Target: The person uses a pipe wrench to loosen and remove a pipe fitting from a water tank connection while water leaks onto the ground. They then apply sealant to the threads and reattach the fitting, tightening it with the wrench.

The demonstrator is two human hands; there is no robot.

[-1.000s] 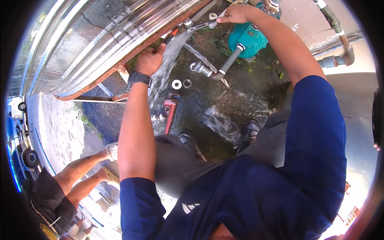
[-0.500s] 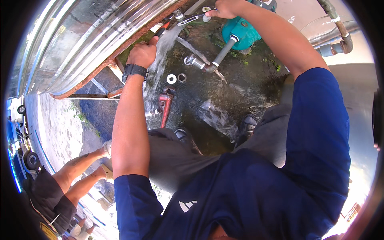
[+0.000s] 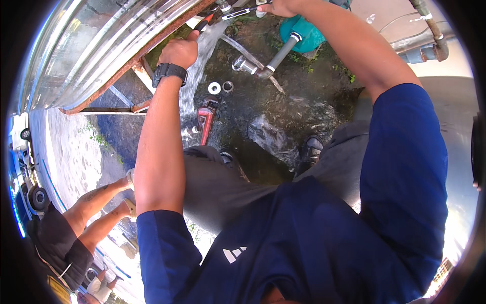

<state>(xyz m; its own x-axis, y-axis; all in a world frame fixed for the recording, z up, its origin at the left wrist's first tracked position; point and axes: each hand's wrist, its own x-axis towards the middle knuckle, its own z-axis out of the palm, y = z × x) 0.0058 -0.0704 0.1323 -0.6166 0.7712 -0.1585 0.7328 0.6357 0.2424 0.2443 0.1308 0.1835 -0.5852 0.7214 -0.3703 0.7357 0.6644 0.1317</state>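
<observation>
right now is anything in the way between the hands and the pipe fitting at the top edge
Nothing visible blocks them: the left hand's orange-and-black-handled tool and the right hand's slotted metal tool extend toward the pipe fitting. Water gushes alongside the left hand. The upper edge hides anything beyond.

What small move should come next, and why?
With the right hand, probably ease the slotted metal tool snug against the pipe fitting: its end sits near that fitting, contact is unclear, and water gushes close by.
</observation>
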